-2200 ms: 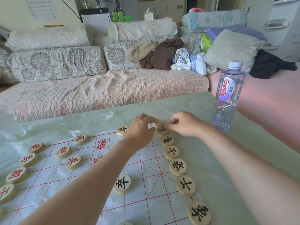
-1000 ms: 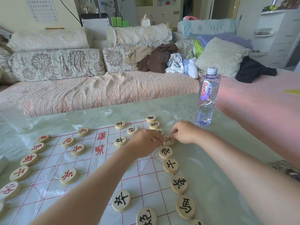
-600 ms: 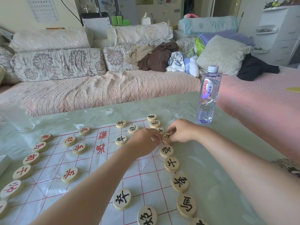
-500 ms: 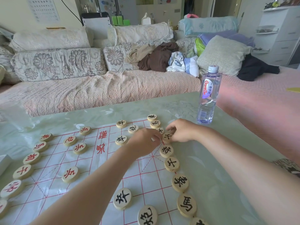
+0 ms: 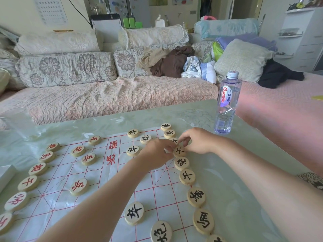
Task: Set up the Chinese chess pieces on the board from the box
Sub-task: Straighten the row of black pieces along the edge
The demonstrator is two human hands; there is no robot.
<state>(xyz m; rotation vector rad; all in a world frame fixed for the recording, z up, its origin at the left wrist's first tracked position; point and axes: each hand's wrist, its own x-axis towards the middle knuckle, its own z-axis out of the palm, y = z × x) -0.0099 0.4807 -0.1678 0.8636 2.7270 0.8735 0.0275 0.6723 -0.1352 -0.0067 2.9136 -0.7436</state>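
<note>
Pinching now: the black advisor piece (image 5: 179,151) lies flat on the board (image 5: 104,198), on the person's side of the water bottle (image 5: 227,105) and to its left.
Right hand (image 5: 199,140): reaches in from the bottle side, with thumb and forefinger curled onto the piece's far right rim.
Left hand (image 5: 157,154): on the side away from the bottle, fingers curled with their tips at the piece's left rim. I cannot tell whether they pinch it or only touch it.
Key relation: the piece sits between the two hands and is equally near both. It is a round disc with no long axis.
Black row: runs from near the bottle's base toward the person. The black general (image 5: 181,163) is just beside the advisor, farther from the bottle.
Step, as I judge: squaring this piece on its point, with the setup nearly finished.
Red row (image 5: 38,169): well apart from the bottle, across the board.
</note>
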